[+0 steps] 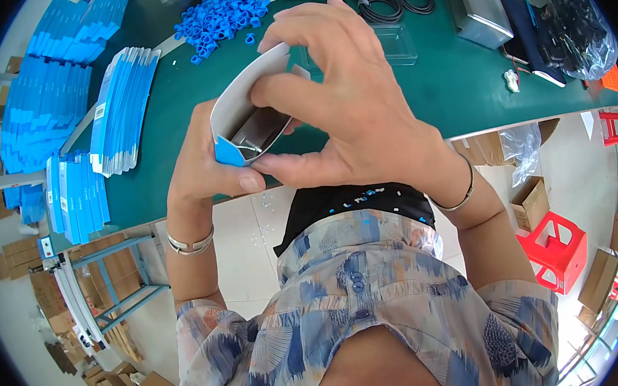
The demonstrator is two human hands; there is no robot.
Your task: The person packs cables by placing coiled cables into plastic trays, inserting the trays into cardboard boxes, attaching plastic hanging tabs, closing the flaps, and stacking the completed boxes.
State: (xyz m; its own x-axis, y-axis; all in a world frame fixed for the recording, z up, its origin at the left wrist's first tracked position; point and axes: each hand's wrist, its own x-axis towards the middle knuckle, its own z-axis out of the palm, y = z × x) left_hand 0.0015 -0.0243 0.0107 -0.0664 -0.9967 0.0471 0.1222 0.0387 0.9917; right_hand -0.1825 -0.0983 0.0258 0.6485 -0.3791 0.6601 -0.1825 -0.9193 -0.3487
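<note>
A small open cardboard box [233, 108], white inside with a blue outer corner, is held up over the front of the table, its opening tilted toward me. My left hand [198, 162] is closed around its left side, the thumb at the lower corner. My right hand [363, 94] grips its right side, with one finger reaching into the opening and the thumb at the lower edge. Inside sits a greyish, flat item [264, 127] with a small pale piece beside it; its kind cannot be made out. The far side of the box is hidden.
Stacks of flat blue boxes [124, 109] lie at the left on the green table [454, 94]. Blue ring-like clips [219, 22] are heaped at the back, near coiled black cables [381, 6] and a clear tray [395, 45]. A metal box [480, 12] stands right. A red stool [557, 250] stands below.
</note>
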